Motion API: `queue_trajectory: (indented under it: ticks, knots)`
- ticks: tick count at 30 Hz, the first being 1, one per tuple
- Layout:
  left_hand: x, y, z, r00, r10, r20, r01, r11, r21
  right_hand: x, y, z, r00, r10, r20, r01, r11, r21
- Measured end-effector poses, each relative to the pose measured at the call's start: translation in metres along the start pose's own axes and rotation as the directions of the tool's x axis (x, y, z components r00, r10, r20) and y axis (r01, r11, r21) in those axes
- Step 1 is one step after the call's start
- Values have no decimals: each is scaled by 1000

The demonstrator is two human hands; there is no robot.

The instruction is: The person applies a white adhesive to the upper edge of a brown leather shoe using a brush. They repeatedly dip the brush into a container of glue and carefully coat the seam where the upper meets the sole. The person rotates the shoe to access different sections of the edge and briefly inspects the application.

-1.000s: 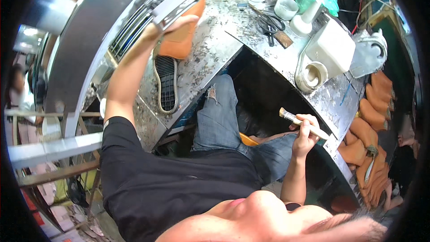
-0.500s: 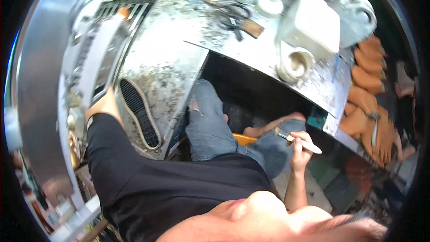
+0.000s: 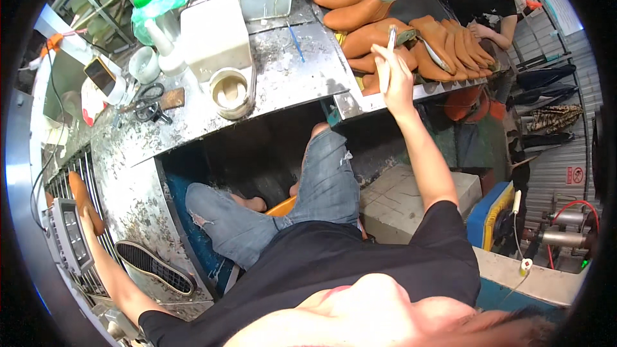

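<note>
At the far left, my left hand (image 3: 88,217) is closed on a tan shoe upper (image 3: 78,189) over a metal grille; its fingers hardly show. Held up before me at the right, my right hand (image 3: 394,83) grips a brush (image 3: 392,37), whose bristles I cannot make out. Behind and around that hand, rows of tan shoe uppers (image 3: 443,45) lie on the bench, some with a pale sole edge showing. A dark ridged shoe sole (image 3: 154,266) with a pale rim rests on the worn metal bench top near my left forearm.
A white-rimmed pot (image 3: 231,93) stands by a white box (image 3: 215,32). Scissors (image 3: 149,103) and a phone (image 3: 101,77) lie farther left. A grey control panel (image 3: 72,234) is beside my left forearm. Another person (image 3: 475,0) is at the far right, above a machine (image 3: 559,234).
My view has swung right, bringing the rows of tan uppers and another person in. My right hand has risen from beside my knee to the uppers. My left hand now shows on a tan upper.
</note>
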State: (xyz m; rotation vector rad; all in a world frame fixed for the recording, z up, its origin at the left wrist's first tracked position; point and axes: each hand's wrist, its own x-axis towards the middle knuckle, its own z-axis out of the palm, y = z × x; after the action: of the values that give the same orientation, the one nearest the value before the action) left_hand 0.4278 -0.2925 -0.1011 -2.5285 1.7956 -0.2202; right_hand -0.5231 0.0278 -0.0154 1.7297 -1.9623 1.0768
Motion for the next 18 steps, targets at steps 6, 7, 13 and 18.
queue_trajectory:
  ticks: [6,7,13,18]
  knots:
    - [-49,-50,-1,996,-77,-43,76,997,-28,64,68,89,982,-87,170,109,986,-127]
    - [-54,-58,-8,994,-80,-68,78,996,-30,72,76,106,973,-70,218,108,980,-169]
    - [-117,31,-37,997,34,-74,-48,979,-200,82,134,145,947,-191,260,282,880,-383]
    - [-255,102,-125,969,241,-52,-239,867,-438,95,138,128,929,-334,161,365,900,-239]
